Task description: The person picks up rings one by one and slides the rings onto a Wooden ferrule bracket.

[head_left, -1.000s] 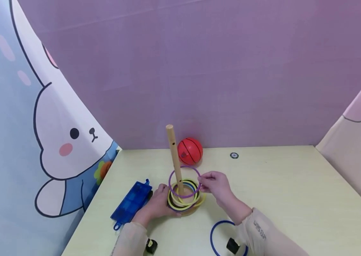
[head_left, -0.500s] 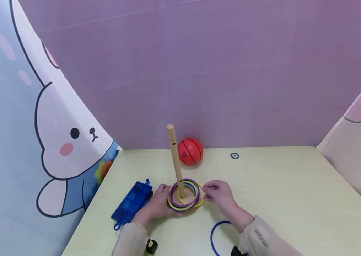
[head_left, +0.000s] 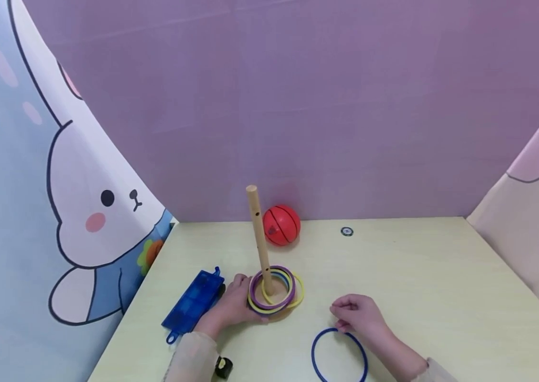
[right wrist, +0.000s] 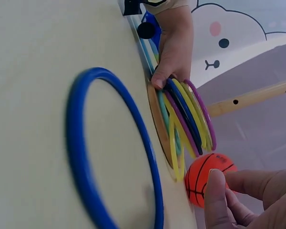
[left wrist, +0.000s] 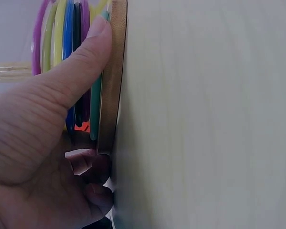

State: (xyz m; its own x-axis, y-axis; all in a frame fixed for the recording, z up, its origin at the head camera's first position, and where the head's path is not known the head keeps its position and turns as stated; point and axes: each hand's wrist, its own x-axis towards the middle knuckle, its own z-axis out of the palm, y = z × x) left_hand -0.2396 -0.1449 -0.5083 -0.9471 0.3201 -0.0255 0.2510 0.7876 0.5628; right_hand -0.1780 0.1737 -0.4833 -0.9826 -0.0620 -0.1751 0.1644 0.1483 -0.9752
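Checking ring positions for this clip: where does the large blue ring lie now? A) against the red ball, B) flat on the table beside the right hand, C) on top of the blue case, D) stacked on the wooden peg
B: the blue ring lies flat on the table, apart from the peg, just below the right hand.

Open table (head_left: 432,286) lies right; the peg (head_left: 259,233), ball (head_left: 281,225) and blue case (head_left: 193,305) crowd left.
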